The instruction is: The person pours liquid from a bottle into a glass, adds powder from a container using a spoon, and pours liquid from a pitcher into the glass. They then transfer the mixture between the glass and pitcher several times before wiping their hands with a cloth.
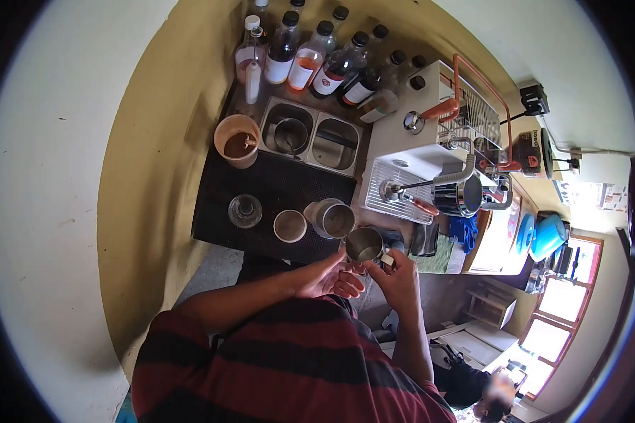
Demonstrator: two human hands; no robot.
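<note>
Head view, right hand (400, 280) gripping a metal jug (364, 246) by its handle, left hand (328, 278) with grip loosely open beside it, jug near a metal pitcher (334, 220), cup (290, 226) and glass (245, 211) on black mat (289, 185).

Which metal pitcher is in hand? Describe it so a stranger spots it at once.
From the white coffee machine, go left to the black mat. By its near right corner, the right hand holds the metal pitcher. Unlike the metal jug standing beside it, this one is gripped.
</note>
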